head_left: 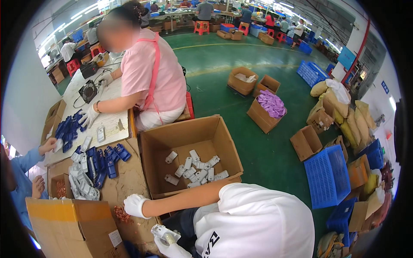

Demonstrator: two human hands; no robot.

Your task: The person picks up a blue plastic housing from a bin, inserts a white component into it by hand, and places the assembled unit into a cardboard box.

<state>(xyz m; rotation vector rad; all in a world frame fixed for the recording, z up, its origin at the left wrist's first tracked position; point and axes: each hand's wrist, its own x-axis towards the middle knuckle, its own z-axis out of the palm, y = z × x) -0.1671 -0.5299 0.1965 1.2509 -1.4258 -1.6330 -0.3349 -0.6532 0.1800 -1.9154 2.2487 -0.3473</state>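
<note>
Low in the picture my left hand [168,247], in a white glove, grips a white plastic housing [165,233] with a pale, clear-looking piece by it. My right hand [137,205], also gloved, reaches across the cardboard-covered bench with fingers curled down at a pile of small copper-coloured parts [122,214]; what its fingertips hold is hidden. Farther up the bench lie stacked white housings [81,182] and blue housings [101,165]. Beside my right arm a large open carton [163,133] holds several white plastic pieces [195,167].
A tall carton [73,219] stands at the near left. Across the bench are a co-worker's bare hands [38,185]; beyond, a person in pink [150,64] works at a white table. Cartons, a blue crate [327,176] and sacks [337,101] stand on the green floor to the right.
</note>
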